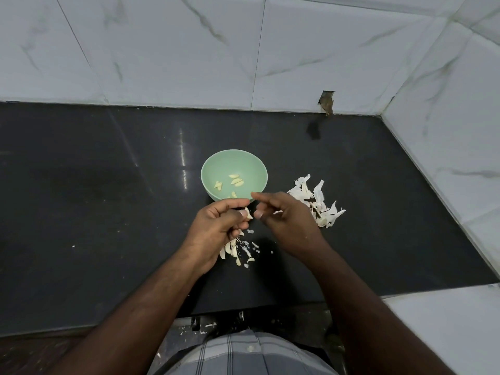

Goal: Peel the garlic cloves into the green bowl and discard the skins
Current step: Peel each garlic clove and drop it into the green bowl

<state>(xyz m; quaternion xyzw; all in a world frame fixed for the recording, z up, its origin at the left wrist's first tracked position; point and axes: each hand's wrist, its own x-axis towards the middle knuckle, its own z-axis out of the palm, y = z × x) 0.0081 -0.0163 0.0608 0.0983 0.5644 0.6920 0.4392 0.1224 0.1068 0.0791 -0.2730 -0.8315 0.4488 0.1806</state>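
From the head view, the person stands at a dark table point(108, 185) set against pale marble-look wall tiles point(162, 50). The green bowl point(234, 163) sits on the table just beyond the hands, with several peeled cloves point(237, 181) lying in its bottom. The left hand point(216, 223) has its grip curled round a garlic clove point(248, 214), pinching it between thumb and fingers right at the bowl's near rim. The right hand point(286, 217) is just beside it, fingers loosely bent with the forefinger reaching toward the clove; a scrap of skin seems caught under it, though I cannot tell if it is held. A pile of white skins point(318, 204) lies right of the bowl, and more cloves and scraps point(238, 253) lie under the left hand
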